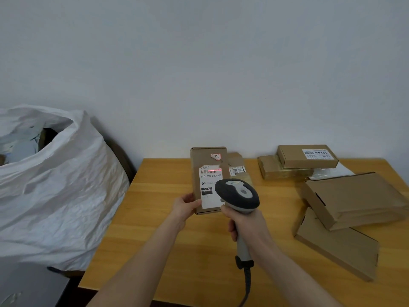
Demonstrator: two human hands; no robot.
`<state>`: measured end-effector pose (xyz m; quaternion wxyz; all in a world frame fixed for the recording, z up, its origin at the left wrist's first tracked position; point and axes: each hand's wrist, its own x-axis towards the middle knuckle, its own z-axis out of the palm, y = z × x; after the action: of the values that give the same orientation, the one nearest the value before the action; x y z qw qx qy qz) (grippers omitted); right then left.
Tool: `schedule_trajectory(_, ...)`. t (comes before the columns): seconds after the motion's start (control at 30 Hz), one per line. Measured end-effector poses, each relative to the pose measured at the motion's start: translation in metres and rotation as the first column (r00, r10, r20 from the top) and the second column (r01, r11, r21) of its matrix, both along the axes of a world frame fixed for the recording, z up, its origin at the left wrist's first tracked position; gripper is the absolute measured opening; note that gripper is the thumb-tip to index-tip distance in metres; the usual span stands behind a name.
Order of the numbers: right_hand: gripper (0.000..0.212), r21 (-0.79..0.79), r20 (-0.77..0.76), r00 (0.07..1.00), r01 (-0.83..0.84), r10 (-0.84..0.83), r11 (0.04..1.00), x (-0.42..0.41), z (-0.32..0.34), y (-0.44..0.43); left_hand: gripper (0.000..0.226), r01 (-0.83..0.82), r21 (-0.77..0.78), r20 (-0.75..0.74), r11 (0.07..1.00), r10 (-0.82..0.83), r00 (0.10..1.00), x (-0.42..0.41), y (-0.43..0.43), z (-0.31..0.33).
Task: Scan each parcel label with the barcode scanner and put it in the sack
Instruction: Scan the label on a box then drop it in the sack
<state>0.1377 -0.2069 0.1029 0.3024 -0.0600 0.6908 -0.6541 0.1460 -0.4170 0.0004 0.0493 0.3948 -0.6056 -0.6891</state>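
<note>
My left hand [185, 207] holds a flat brown cardboard parcel [207, 160] by its lower left corner, tilted up above the wooden table [159, 229]. Its white label [210, 180] faces me, and a red scan line lies across the barcode at the label's top. My right hand [245, 222] grips the handle of a grey and black barcode scanner [238, 192], whose head points at the label from just below and to the right. The scanner's cable hangs down toward the table's front edge. A large white sack [55, 185] stands open on the left, with parcels inside.
Another small parcel [238, 169] lies behind the held one. Two stacked boxes [305, 159] sit at the back right, the top one labelled. Two larger flat cardboard parcels [352, 200] overlap on the right side of the table. A grey wall stands behind.
</note>
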Motion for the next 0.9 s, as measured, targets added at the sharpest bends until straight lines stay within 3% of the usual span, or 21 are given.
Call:
schedule_trajectory(0.6,0.015,-0.100,0.070,0.996,-0.051,0.059,0.994,-0.011,0.013,-0.008,0.038,-0.054,-0.051,0.009,0.997,0.054,0.998,0.016,0.001,0.025)
schedule_trajectory(0.9,0.016,-0.206,0.054,0.987,-0.140,0.154,0.969,-0.029,0.052,-0.093,0.028,-0.167,-0.142,-0.065,0.976,0.160,0.985,0.051,-0.054,0.088)
